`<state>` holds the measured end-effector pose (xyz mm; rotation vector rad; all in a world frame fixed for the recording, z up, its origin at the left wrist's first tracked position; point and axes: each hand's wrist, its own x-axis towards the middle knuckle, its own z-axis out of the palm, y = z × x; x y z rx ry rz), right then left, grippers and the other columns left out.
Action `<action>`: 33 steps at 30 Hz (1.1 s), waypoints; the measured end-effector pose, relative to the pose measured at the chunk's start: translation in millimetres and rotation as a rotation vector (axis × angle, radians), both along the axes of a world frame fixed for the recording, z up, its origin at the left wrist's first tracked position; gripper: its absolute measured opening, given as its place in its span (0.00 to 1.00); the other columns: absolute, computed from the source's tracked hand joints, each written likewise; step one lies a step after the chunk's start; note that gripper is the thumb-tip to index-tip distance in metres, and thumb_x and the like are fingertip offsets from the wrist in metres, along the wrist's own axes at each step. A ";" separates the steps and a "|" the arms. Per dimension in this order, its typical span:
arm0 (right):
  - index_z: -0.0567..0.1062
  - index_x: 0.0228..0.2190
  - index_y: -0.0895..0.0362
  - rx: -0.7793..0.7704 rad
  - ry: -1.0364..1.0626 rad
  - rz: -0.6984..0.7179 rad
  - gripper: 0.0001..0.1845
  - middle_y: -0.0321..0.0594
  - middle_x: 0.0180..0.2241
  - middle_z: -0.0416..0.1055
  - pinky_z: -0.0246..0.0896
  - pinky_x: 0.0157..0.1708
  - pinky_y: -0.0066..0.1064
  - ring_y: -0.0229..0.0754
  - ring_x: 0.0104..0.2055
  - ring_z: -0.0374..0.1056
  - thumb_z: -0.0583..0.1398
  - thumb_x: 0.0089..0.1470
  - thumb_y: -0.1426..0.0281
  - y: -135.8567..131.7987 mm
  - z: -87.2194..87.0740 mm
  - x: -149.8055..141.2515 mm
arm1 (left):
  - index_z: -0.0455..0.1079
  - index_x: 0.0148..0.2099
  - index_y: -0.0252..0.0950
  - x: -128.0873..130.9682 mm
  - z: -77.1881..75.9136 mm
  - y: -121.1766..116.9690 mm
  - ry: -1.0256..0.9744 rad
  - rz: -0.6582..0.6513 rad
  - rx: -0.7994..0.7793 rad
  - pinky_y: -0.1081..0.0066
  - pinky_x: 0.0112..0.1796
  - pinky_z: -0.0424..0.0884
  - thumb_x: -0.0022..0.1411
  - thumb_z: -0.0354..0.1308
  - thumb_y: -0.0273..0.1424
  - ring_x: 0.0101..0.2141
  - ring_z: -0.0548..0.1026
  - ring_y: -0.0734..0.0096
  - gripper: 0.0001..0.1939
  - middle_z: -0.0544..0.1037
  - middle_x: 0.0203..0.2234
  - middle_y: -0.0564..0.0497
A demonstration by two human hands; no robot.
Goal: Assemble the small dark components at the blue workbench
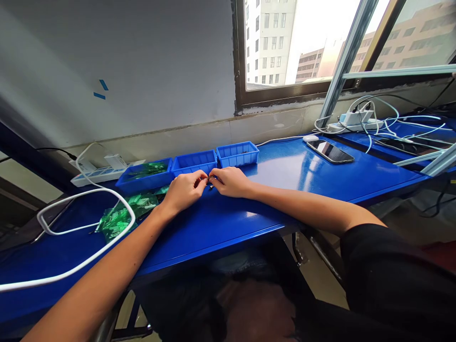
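Over the blue table (228,218), my left hand (185,191) and my right hand (230,182) meet fingertip to fingertip. Both are closed in a pinch on a small dark part (208,179), too small and too covered by the fingers to name. A bit of something dark shows just below the fingertips. Right behind the hands stand a middle blue bin (194,164) and a right blue bin (238,156), the latter with a few small dark pieces inside. A left blue bin (144,182) holds green pieces.
Green plastic bags (123,216) with small parts lie left of my left forearm, beside a white curved tube (85,273). A phone (330,151) rests at the right. Power strips (352,124) with tangled cables sit at the back right, by a metal frame (347,57).
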<state>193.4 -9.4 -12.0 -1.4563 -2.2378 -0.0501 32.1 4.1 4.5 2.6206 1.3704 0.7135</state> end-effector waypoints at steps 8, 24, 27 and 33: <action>0.73 0.40 0.55 -0.017 -0.023 0.012 0.15 0.39 0.36 0.76 0.54 0.31 0.28 0.42 0.38 0.71 0.49 0.58 0.66 -1.8 0.9 -1.3 | 0.71 0.33 0.38 -1.0 2.0 -0.7 0.026 -0.017 -0.012 0.71 0.30 0.62 0.55 0.43 0.37 0.31 0.73 0.65 0.16 0.78 0.28 0.49; 0.74 0.40 0.54 -0.021 -0.027 0.027 0.15 0.39 0.36 0.76 0.55 0.32 0.28 0.43 0.38 0.71 0.49 0.58 0.66 -2.4 1.9 -0.7 | 0.73 0.33 0.39 -3.1 3.8 -0.7 0.020 -0.039 -0.045 0.71 0.34 0.65 0.55 0.44 0.36 0.35 0.74 0.64 0.16 0.79 0.32 0.50; 0.74 0.40 0.54 -0.020 -0.029 0.025 0.15 0.39 0.37 0.76 0.55 0.32 0.28 0.43 0.39 0.71 0.50 0.58 0.67 -2.6 2.3 -0.4 | 0.73 0.34 0.38 -3.8 3.0 0.5 0.005 -0.061 -0.052 0.71 0.36 0.65 0.55 0.44 0.36 0.36 0.74 0.64 0.16 0.79 0.34 0.50; 0.73 0.39 0.55 -0.016 -0.025 0.001 0.15 0.39 0.36 0.76 0.53 0.31 0.27 0.42 0.38 0.71 0.49 0.58 0.66 -0.9 1.5 0.1 | 0.72 0.35 0.38 -1.9 1.8 -0.8 0.036 -0.041 0.001 0.72 0.30 0.63 0.57 0.42 0.37 0.31 0.74 0.66 0.17 0.79 0.30 0.50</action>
